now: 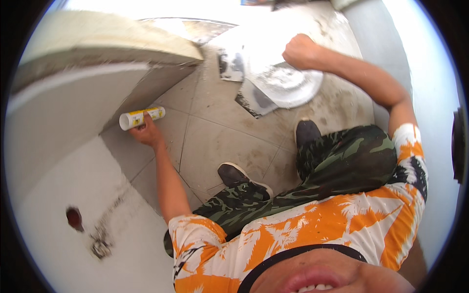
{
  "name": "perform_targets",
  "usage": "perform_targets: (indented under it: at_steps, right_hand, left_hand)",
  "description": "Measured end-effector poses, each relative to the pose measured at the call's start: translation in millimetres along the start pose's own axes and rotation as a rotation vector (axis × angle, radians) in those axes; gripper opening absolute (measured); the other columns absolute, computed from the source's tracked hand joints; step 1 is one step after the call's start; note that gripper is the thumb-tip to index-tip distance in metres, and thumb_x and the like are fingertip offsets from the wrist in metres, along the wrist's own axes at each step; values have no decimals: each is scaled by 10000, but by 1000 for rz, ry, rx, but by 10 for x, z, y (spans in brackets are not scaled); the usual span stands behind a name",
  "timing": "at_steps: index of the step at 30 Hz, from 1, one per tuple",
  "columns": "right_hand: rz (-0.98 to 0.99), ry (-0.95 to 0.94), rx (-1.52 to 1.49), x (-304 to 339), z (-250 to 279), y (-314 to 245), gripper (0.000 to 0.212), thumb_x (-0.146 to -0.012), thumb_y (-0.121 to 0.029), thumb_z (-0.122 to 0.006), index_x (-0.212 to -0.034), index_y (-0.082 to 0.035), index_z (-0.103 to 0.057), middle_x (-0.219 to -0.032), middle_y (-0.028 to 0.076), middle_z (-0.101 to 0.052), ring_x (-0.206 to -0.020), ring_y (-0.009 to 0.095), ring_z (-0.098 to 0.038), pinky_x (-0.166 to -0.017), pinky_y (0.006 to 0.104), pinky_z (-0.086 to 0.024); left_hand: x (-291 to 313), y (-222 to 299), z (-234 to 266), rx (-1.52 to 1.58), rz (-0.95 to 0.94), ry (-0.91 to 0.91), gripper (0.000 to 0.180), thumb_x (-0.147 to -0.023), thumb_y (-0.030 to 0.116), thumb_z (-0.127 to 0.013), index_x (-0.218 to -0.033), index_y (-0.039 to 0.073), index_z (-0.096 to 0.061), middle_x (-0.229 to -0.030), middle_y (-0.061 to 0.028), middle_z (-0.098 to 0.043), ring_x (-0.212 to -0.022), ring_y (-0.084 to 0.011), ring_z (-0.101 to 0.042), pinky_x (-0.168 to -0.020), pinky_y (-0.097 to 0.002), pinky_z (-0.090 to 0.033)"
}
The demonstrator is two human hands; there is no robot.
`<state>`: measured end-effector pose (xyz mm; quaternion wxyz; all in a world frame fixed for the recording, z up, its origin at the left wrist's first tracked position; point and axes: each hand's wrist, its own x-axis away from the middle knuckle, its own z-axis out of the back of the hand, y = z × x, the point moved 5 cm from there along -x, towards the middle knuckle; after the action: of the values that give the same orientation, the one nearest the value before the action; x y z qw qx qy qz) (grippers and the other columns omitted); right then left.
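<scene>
Out to the left, my left hand (145, 133) is wrapped round a white and yellow sealant cartridge (142, 118). The cartridge lies nearly level, close to the foot of the pale wall. My right hand (300, 52) is closed in a fist at the far right. Whatever it may grip is hidden by the fingers and the glare. Just below that fist, a round white tray (298, 93) with greyish-white material on it rests on the floor. A printed piece of board or packaging (255, 100) sits against the tray's left side.
Grey floor tiles (229, 134) lie around my two dark shoes (308, 133). A ledge (122, 39) juts out at the upper left. The white wall (58, 176) at left has a round hole (74, 219). Another printed piece (231, 64) lies beyond the tray.
</scene>
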<state>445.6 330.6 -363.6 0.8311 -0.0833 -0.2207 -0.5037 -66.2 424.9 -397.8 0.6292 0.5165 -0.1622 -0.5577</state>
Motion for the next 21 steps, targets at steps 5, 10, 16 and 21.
perform_targets:
  at_steps: [5, 10, 16, 21]
  right_hand:
    - [-18, -24, -56, 119, 104, 78, 121, -713, -69, -652, -745, -18, -757, -719, 168, -727, -684, 303, -728, -620, 427, -568]
    - [-155, 125, -85, 223, -200, 126, 101, -761, -72, -696, -801, -12, -767, -766, 150, -742, -751, 254, -733, -671, 397, -580]
    - [-130, 423, -35, 430, -22, 165, 177, -792, -244, -631, -767, -82, -699, -802, 78, -699, -822, 259, -660, -751, 477, -482]
    - [-145, 497, 86, 376, 55, 114, 173, -826, -224, -616, -742, -89, -686, -725, 58, -620, -778, 239, -608, -819, 448, -441]
  left_hand:
    - [370, 340, -457, 113, -39, -611, 408, -826, 119, -839, -1153, -17, -635, -1032, -141, -735, -771, -143, -700, -647, -264, -563]
    - [765, 712, -944, -72, -202, -956, 438, -770, 166, -876, -1110, 0, -657, -929, -84, -742, -629, -66, -602, -545, -226, -497]
    - [895, 763, -1257, -52, -235, -1009, 499, -763, 189, -878, -1155, 9, -627, -955, -77, -709, -596, -76, -587, -520, -235, -493]
    - [888, 675, -1285, -2, -235, -976, 526, -768, 171, -883, -1188, 1, -616, -979, -92, -710, -663, -96, -623, -554, -232, -505]
